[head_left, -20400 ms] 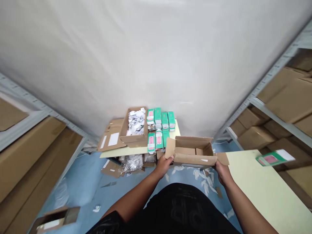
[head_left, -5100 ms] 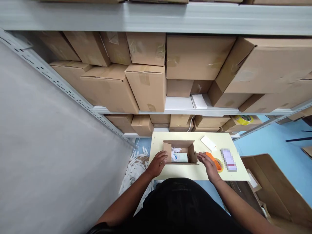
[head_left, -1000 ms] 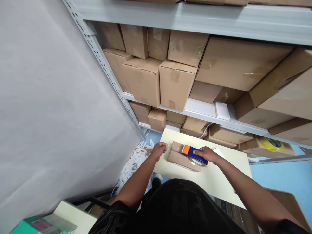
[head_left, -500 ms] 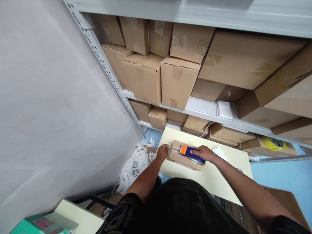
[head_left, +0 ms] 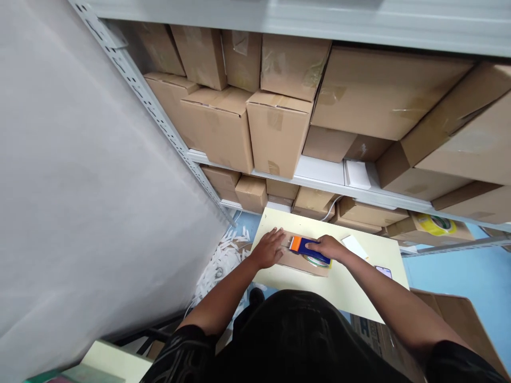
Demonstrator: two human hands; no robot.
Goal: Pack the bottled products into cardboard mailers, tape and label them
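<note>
A small cardboard box (head_left: 297, 260) lies on the pale yellow table (head_left: 347, 295) in front of me. My right hand (head_left: 328, 248) is wrapped around a blue and orange tape dispenser (head_left: 305, 247), which is over the top of the box. Part of a tape roll shows under the dispenser. My left hand (head_left: 270, 248) rests on the left end of the box with its fingers spread, and it covers that end. Whether tape runs between the dispenser and the box is too small to tell.
Metal shelves (head_left: 319, 181) packed with cardboard boxes (head_left: 279, 133) stand beyond the table. A phone (head_left: 384, 272) and a white paper (head_left: 354, 247) lie on the table's right side. White scraps (head_left: 217, 274) cover the floor at left, beside a grey wall (head_left: 99, 186).
My left hand has gone from closed fingers beside the box to spread fingers on its left end. My right hand still holds the dispenser over the box. The view has shifted slightly.
</note>
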